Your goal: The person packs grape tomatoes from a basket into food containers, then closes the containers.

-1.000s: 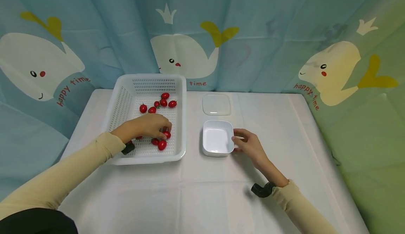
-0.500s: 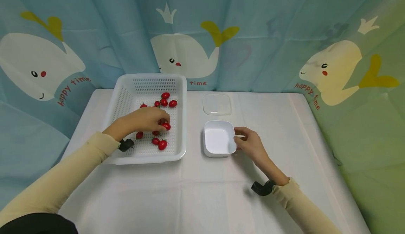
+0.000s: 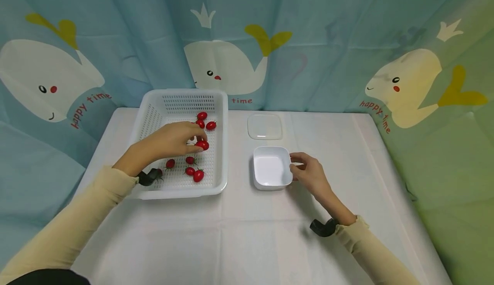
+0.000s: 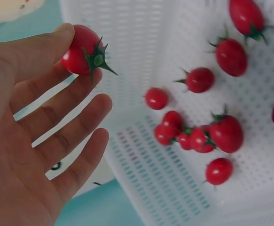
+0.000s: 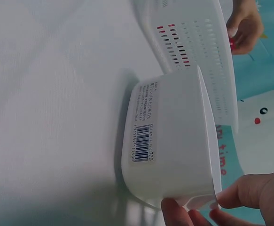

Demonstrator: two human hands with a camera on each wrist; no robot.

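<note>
My left hand pinches a red cherry tomato with a green calyx between thumb and fingers, the other fingers spread. In the left wrist view it is held above the basket. Several more cherry tomatoes lie scattered on the floor of the white perforated basket; my left hand and forearm hide part of them in the head view. My right hand grips the right wall of a square white container, thumb at the rim and fingers outside. Nothing is visible inside it. A barcode label shows on its side.
A clear flat lid lies on the white tablecloth behind the container. The basket stands to the container's left. A blue and green curtain with whale prints hangs along the table's back.
My left hand has moved toward the back of the basket with the cherry tomato, uncovering tomatoes nearer the front. My right hand and the container have shifted slightly right.
</note>
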